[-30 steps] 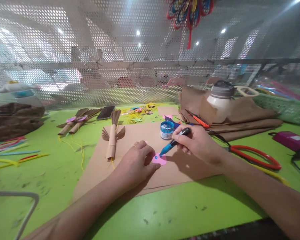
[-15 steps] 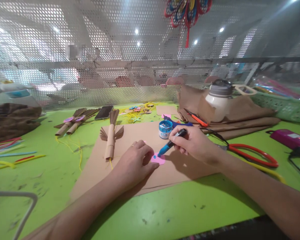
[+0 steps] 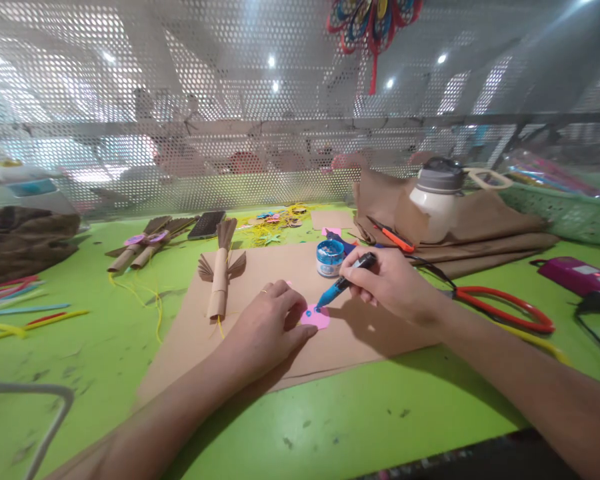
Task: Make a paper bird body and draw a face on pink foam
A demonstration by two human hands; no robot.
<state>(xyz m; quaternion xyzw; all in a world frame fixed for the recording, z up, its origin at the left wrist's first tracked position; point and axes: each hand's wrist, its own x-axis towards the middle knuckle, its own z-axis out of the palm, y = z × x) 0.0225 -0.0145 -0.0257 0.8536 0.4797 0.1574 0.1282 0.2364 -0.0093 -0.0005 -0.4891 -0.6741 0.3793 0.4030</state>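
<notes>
My right hand [image 3: 393,280] grips a black marker [image 3: 334,293] whose lower end is coated in blue paint. Its tip touches a small pink paper piece [image 3: 322,321], which bears a blue dot to the left of the tip. Thumb and curled fingers of my left hand [image 3: 270,317] pinch the left edge of that piece against a brown paper sheet [image 3: 270,263]. Just behind the marker stands an open jar of blue paint [image 3: 329,260]. Left of my left hand lies a rolled brown paper figure [image 3: 221,280] with pleated wings and a yellow string.
Two similar paper figures [image 3: 143,250] and a phone [image 3: 207,225] lie at the back left. Orange-handled scissors [image 3: 505,310], a cutter [image 3: 395,238], a white bottle [image 3: 435,203] and a green basket [image 3: 580,220] are on the right. Perforated mesh [image 3: 230,147] stands behind the green table [image 3: 260,433].
The marker tip has shifted very slightly up on the pink paper, and blue paint shows under it. My left hand stays in place. The whole view has drifted a little.
</notes>
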